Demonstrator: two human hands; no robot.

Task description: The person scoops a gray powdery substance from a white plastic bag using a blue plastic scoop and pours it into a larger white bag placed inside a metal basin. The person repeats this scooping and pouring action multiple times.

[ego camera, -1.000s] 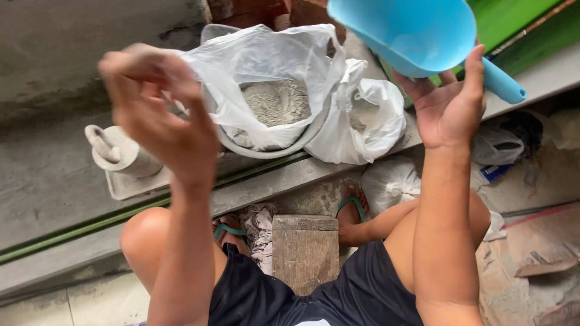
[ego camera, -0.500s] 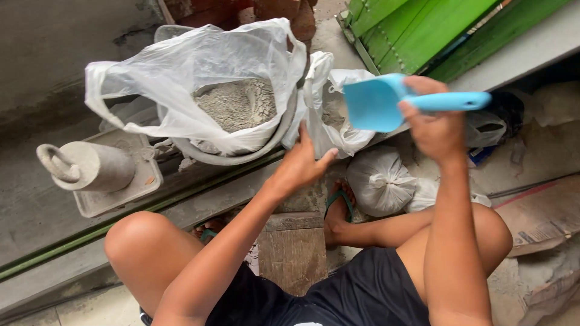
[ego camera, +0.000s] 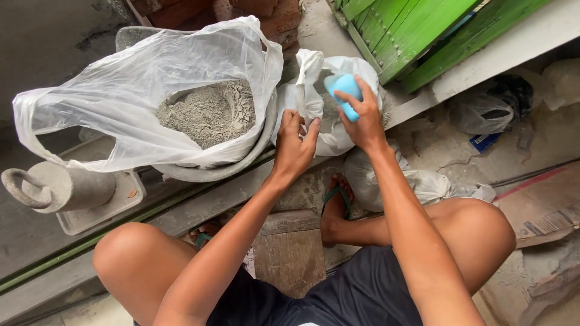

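My right hand (ego camera: 360,115) grips a light blue plastic scoop (ego camera: 345,90) by its handle, with the scoop end pushed down into a small white plastic bag (ego camera: 314,90) of grey powder. My left hand (ego camera: 294,145) pinches the near edge of that bag and holds it apart. To the left, a large clear plastic bag (ego camera: 139,78) lines a grey metal bowl (ego camera: 241,160) and holds a heap of grey powder (ego camera: 199,111).
A grey metal weight with a loop handle (ego camera: 54,187) stands on a scale tray at the left. Green wooden boards (ego camera: 423,36) lie at the upper right. More tied plastic bags (ego camera: 417,181) and cardboard (ego camera: 544,211) lie on the floor. I sit on a wooden block (ego camera: 290,253).
The scoop has come down from the air into the small white bag. My left hand has dropped from in front of the camera and taken hold of the bag's edge.
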